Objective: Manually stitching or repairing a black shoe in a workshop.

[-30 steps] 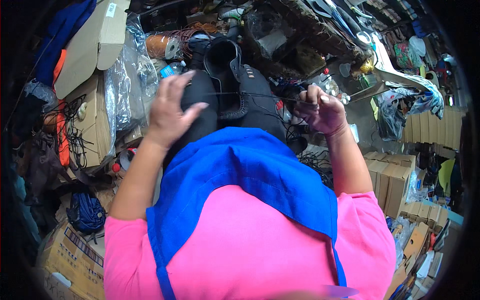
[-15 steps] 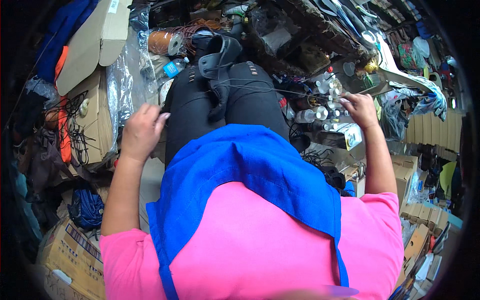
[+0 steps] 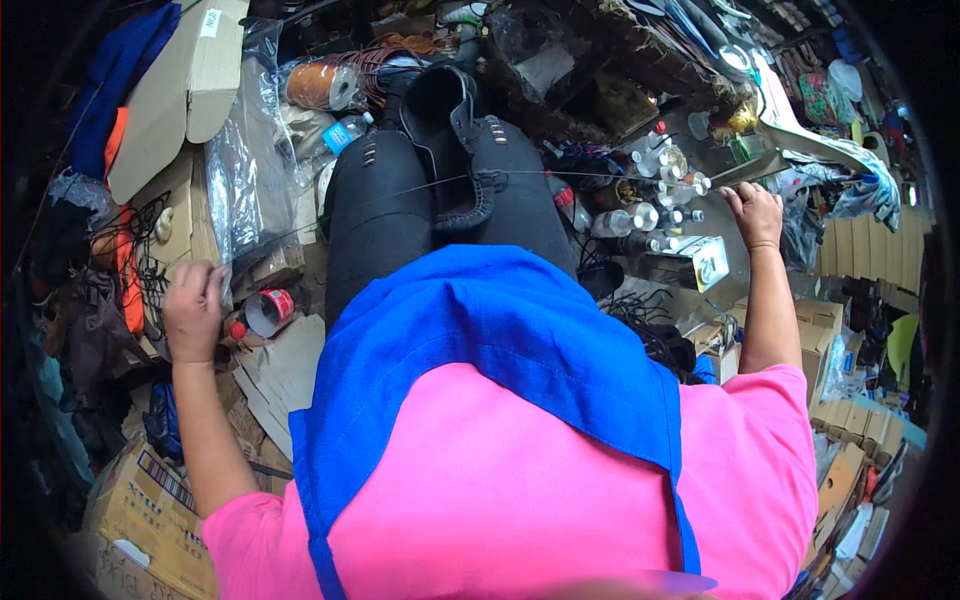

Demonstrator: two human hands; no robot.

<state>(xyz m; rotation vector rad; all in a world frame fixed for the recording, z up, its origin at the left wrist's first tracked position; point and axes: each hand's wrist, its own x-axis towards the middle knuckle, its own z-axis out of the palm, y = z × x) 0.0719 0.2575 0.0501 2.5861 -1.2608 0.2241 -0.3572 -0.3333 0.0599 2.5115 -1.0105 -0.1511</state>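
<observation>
A black shoe upper [image 3: 470, 205] with a stitched edge rests between my knees on dark trousers. Thin thread [image 3: 600, 177] runs from it toward both sides, drawn nearly straight. At the right, my right hand [image 3: 755, 213] pinches the thread's end between thumb and fingers, beyond a group of small bottles. Out at the left, level with a red-capped bottle, is my left hand [image 3: 193, 305], its fingers closed on the thread's other side, which is faint against the clutter. Neither hand touches the shoe upper. Whether a needle is in either hand is too small to tell.
Several small bottles [image 3: 640, 215] stand by my right knee, beside a tin [image 3: 700, 262]. To the left lie a red-capped plastic bottle [image 3: 268, 312], clear plastic sheeting [image 3: 250, 180] and cardboard [image 3: 180, 100]. A spool of orange cord [image 3: 318, 86] sits past my left knee.
Both hands have moved farther apart, the left one outward and nearer my body, the right one outward. The thread has straightened, and the shoe upper has turned and shifted slightly right.
</observation>
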